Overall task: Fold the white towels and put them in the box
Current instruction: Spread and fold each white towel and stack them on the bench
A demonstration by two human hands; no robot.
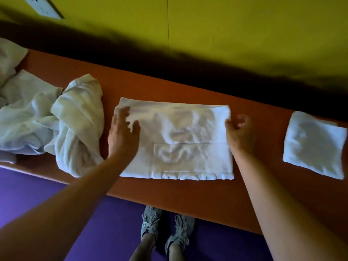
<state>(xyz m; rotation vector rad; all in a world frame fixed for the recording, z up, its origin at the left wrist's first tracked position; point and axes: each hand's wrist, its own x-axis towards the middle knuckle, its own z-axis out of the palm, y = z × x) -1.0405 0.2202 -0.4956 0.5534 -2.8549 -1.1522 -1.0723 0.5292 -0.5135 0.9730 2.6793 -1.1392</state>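
The half-folded towel (pixel 177 140) is lying on the desk (pixel 263 166) with its long axis left to right — left hand (pixel 122 132) pressing flat and open on one end, right hand (pixel 239 129) pinching the other, ready to fold across.

Long orange table (pixel 188 189) running right along a yellow-green wall (pixel 244 34), with a dark shadow sitting where the two meet. White wall socket (pixel 44 6) way up in the top left corner. Purple floor (pixel 47 185) below the table's near edge, and a pair of grey lace-up sneakers (pixel 166 227) planted there, toes tucked just under that edge.
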